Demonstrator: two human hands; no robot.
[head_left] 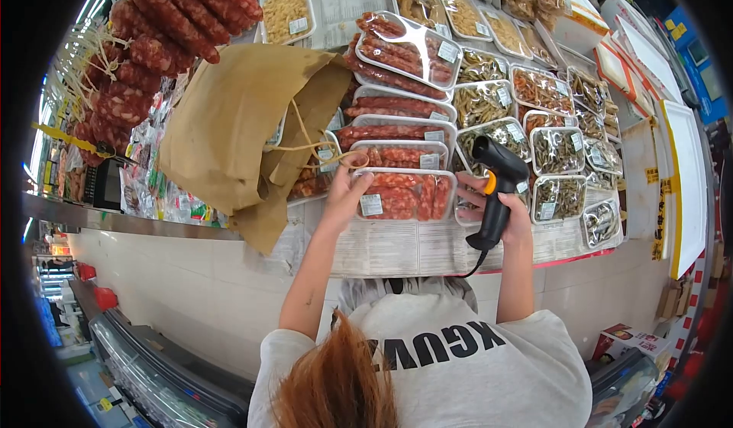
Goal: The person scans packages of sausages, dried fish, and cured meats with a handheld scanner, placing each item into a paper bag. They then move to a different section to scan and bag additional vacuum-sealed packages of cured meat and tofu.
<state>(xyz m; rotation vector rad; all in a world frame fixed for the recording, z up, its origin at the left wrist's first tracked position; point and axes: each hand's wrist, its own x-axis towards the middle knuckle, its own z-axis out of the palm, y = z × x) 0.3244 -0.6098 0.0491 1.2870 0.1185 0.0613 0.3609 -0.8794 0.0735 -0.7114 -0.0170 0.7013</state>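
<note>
My left hand [347, 191] grips the left end of a plastic-wrapped tray of sausages [405, 197], close to its white label. In my right hand [516, 216] is a black barcode scanner [500, 176] with an orange trigger and a cord running down from its handle. Fingers of that hand reach past the scanner toward the right end of the same tray. Beyond it, more wrapped sausage trays [397, 132] lie in an overlapping row. A brown paper bag [229, 115] with a twine handle leans over at the left, close to my left hand.
Wrapped trays of small dried fish [561, 151] crowd the table to the right. Sausages [195, 8] hang in bunches at the upper left. White foam boxes [622, 65] stand along the far right. Newspaper [416, 246] covers the table's near edge.
</note>
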